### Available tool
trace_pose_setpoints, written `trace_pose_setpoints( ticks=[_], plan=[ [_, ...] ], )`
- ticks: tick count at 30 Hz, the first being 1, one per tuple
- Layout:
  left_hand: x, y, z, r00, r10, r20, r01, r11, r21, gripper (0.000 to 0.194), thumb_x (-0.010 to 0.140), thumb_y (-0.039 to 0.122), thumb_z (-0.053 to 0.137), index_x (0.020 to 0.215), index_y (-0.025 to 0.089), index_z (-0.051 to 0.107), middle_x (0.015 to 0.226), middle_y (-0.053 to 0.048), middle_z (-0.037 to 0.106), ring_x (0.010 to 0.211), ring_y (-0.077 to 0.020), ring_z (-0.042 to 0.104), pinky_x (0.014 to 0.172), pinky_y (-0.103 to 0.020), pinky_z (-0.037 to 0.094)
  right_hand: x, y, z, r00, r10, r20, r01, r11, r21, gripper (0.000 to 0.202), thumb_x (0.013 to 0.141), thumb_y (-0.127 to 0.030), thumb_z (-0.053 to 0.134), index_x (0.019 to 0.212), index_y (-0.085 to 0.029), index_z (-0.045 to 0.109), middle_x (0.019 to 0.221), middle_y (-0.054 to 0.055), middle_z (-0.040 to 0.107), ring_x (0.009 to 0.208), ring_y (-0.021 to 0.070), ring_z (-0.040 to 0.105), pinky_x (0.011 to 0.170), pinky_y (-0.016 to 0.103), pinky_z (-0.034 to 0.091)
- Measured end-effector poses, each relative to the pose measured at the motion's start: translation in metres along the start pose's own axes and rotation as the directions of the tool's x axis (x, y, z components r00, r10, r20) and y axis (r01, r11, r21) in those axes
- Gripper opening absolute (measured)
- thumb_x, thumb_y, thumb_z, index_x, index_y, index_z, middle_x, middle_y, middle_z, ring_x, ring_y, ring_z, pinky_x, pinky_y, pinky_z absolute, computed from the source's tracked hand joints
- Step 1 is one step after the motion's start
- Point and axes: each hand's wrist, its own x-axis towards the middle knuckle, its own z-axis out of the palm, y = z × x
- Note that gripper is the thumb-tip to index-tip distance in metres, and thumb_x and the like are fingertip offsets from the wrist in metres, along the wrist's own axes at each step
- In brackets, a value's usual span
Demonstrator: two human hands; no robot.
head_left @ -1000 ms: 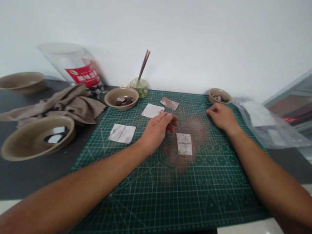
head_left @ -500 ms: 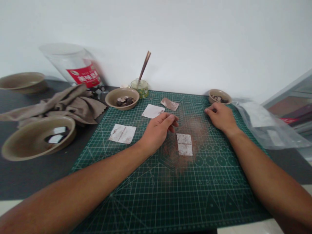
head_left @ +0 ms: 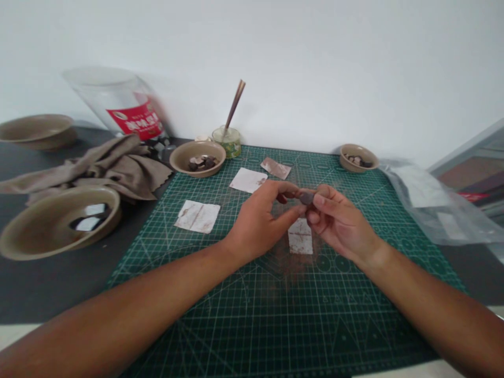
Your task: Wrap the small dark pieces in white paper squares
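Observation:
A small dark, roundish piece (head_left: 306,198) is pinched between the fingertips of my two hands, above the cutting mat. My left hand (head_left: 262,220) grips its left side with thumb and fingers. From the right, my right hand (head_left: 340,220) holds it between thumb and curled fingers. Below them lies a small creased white sheet (head_left: 301,242) with brown smears, partly covered by my right hand. Left of my hands is another creased white sheet (head_left: 197,216); a third white sheet (head_left: 246,179) and a brownish sheet (head_left: 275,168) lie behind.
A green cutting mat (head_left: 252,325) with brown dust covers the table. Bowls with small pieces stand behind left (head_left: 177,157) and right (head_left: 343,161). At left are a larger bowl (head_left: 23,236), a cloth (head_left: 98,165) and a clear jar (head_left: 134,118); a plastic bag (head_left: 452,220) lies right.
My right hand has come from beside the back right bowl to the middle, meeting my left hand. The small dark piece now shows between their fingertips. My left hand has shifted slightly right.

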Motion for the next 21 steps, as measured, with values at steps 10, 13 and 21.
trace_pose_setpoints(
  ticks=[10, 13, 21],
  plan=[
    [0.0008, 0.0014, -0.0032, 0.978, 0.204, -0.046, -0.190, 0.960, 0.203, 0.025, 0.087, 0.023, 0.075, 0.109, 0.020, 0.064, 0.109, -0.005, 0.070, 0.107, -0.0196, 0.064, 0.096, -0.035, 0.051, 0.0006, 0.0015, -0.0058, 0.995, 0.095, 0.011, -0.095, 0.993, 0.063, 0.024, 0.079, -0.025, 0.084, 0.076, -0.018, 0.062, 0.068, -0.004, 0.069, 0.052, 0.0053, 0.064, 0.049, 0.012, 0.050],
    [0.0002, 0.0019, -0.0040, 0.976, 0.215, -0.031, -0.204, 0.957, 0.208, 0.022, 0.089, 0.023, 0.072, 0.109, 0.020, 0.065, 0.110, -0.006, 0.071, 0.107, -0.0198, 0.065, 0.096, -0.035, 0.052, -0.0013, 0.0018, -0.0055, 0.991, 0.122, 0.050, -0.126, 0.990, 0.066, 0.022, 0.080, -0.024, 0.083, 0.079, -0.018, 0.062, 0.074, -0.003, 0.072, 0.056, 0.0063, 0.067, 0.051, 0.012, 0.051],
    [-0.0009, 0.0075, -0.0055, 0.962, 0.271, -0.018, -0.259, 0.936, 0.239, 0.017, 0.088, 0.019, 0.068, 0.105, 0.020, 0.066, 0.107, -0.005, 0.071, 0.103, -0.0186, 0.065, 0.095, -0.035, 0.051, -0.0014, 0.0029, -0.0062, 0.974, 0.164, 0.158, -0.178, 0.981, 0.077, 0.018, 0.086, -0.028, 0.077, 0.086, -0.017, 0.063, 0.077, 0.000, 0.073, 0.064, 0.0101, 0.070, 0.056, 0.017, 0.055]
  ],
)
